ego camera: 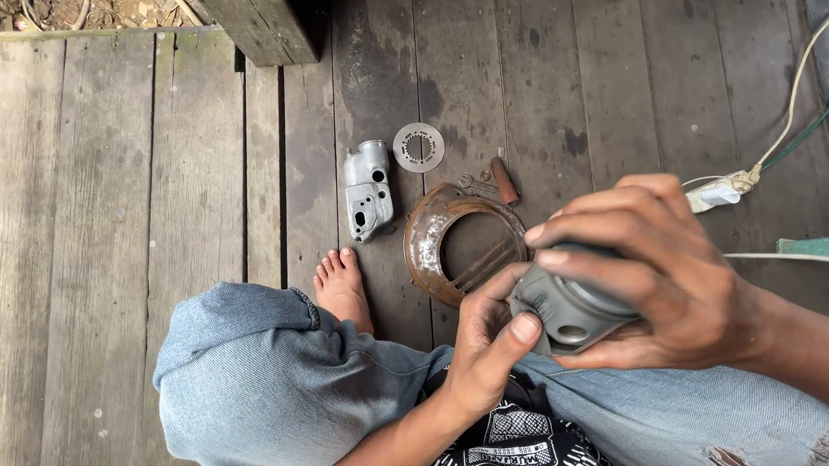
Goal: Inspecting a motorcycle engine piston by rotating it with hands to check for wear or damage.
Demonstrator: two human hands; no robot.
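Up close, the right hand curls over a grey metal part, fingers bent across its top and thumb underneath, so most of the part is hidden; only a rounded grey face with a small hole shows. The left hand comes up from below, fingers folded, its thumb pressed flat against the part's near edge. Both hands hold the part above the person's lap, over faded blue jeans with a torn patch near the right knee. A bare foot peeks out past the left knee.

Just beyond the hands a rusty round cover lies on the wooden deck, a wide opening in its middle, its right side partly behind the fingers. Left of it sits a dull silver cast housing, and above that a thin flat disc with a ring of small holes. A small wrench and a short brown cylinder lie near the cover's top edge. White and green cables run off the upper right. The planks are grey, weathered and stained.
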